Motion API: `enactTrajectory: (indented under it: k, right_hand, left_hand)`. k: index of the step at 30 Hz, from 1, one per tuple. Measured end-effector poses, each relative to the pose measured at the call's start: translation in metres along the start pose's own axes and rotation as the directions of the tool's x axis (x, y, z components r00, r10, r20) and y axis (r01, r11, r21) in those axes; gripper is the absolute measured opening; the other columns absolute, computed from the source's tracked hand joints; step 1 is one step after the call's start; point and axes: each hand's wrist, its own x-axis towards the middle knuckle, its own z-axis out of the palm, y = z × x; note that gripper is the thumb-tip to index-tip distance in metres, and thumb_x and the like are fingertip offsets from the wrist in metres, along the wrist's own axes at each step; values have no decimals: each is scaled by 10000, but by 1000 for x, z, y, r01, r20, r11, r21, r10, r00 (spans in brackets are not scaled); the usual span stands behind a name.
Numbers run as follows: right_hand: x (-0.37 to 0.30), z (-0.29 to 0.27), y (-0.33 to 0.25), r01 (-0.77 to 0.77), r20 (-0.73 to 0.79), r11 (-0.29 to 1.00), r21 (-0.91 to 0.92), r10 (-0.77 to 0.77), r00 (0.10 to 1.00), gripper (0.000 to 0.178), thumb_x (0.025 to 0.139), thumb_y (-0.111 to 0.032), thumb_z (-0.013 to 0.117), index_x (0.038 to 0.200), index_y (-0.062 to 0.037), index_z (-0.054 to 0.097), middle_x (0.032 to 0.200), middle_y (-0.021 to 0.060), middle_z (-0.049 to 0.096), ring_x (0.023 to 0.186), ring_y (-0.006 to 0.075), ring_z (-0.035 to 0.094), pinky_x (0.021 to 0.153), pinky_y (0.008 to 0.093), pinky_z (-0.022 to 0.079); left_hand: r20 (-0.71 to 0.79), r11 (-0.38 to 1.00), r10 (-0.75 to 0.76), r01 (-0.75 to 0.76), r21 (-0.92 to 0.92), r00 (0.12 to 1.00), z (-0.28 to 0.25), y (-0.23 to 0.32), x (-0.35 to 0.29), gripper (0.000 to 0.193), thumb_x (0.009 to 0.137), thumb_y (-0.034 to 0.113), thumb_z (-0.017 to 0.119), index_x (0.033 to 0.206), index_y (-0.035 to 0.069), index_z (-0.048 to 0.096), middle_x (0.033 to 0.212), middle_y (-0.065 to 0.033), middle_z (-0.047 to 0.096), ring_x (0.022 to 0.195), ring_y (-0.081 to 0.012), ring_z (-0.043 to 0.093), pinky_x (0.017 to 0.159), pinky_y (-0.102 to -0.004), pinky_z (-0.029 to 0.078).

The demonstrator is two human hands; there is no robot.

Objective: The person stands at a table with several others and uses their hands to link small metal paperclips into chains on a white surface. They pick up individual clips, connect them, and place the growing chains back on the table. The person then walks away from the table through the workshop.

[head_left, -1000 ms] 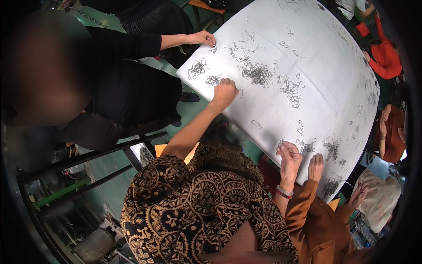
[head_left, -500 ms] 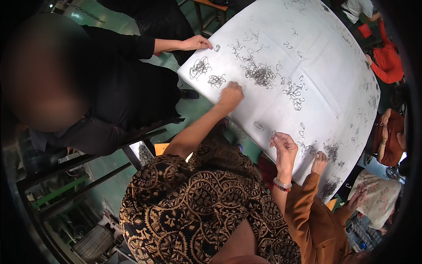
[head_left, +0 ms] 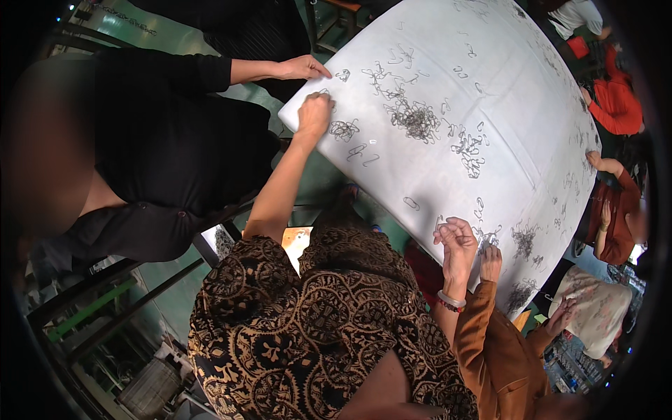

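Observation:
My left hand [head_left: 315,115] is closed at the table's left corner, over the spot where a small wire heap lay; whatever its fingers hold is hidden. Above the near edge, my right hand [head_left: 458,241] is raised and pinches a small bent wire hook [head_left: 439,222] between thumb and fingers. A small wire pile [head_left: 344,130] lies just right of my left hand, with a few loose hooks [head_left: 358,151] nearby. One paired-up wire piece [head_left: 411,204] rests alone near the edge. Farther in, a large tangled heap of wire hooks [head_left: 418,122] sits on the white tabletop [head_left: 504,140].
A co-worker in black has a hand [head_left: 305,68] at the left corner, beside a small wire cluster [head_left: 342,75]. To my right, a brown-sleeved person's hand [head_left: 491,264] touches the table near more wire heaps [head_left: 523,239]. Other people stand along the far right side.
My left hand has moved left and away to the corner heap, uncovering loose hooks. My right hand shifted slightly, still holding the wire hook. The brown-sleeved hand moved left.

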Motion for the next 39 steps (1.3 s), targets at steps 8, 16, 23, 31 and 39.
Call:
enactTrajectory:
  k: [8,16,23,31,39]
  right_hand:
    - [-11,16,-12,-8,-3,999,-39,8,1000,223,826,42,636,1029,31,547,794,103,637,677,157,603,581,256,491]
    - [-18,16,-17,8,-21,999,-39,-9,1000,235,823,36,644,1037,31,545,789,101,634,672,158,602,586,259,495]
    - [-18,16,-20,6,-17,998,-60,-7,1000,233,823,27,650,1033,33,550,796,101,636,675,164,601,592,261,496]
    - [-18,18,-23,4,-7,998,-64,-5,1000,232,823,27,649,1035,25,553,800,99,638,680,160,599,602,262,493]
    - [-20,19,-25,11,-22,998,-63,-12,1000,209,829,31,639,1023,21,562,809,98,643,687,158,602,598,259,489]
  left_hand:
    - [211,976,-100,55,213,972,31,42,28,502,796,34,550,1287,-10,453,1093,-222,534,1022,-359,539,773,-420,523]
    - [233,964,-155,96,249,960,38,43,34,578,801,36,559,1346,-28,378,1103,-228,494,1033,-361,507,779,-393,530]
    - [221,965,-176,124,231,959,43,37,37,569,807,43,553,1343,-30,379,1111,-240,487,1044,-367,497,789,-413,524]
    - [41,987,-162,161,26,986,32,36,44,407,810,127,633,1188,10,536,1074,-202,527,1052,-345,499,768,-447,520]
    - [-37,970,-205,197,-144,978,26,13,71,361,691,172,776,997,32,643,1066,-177,550,1078,-333,499,840,-429,488]
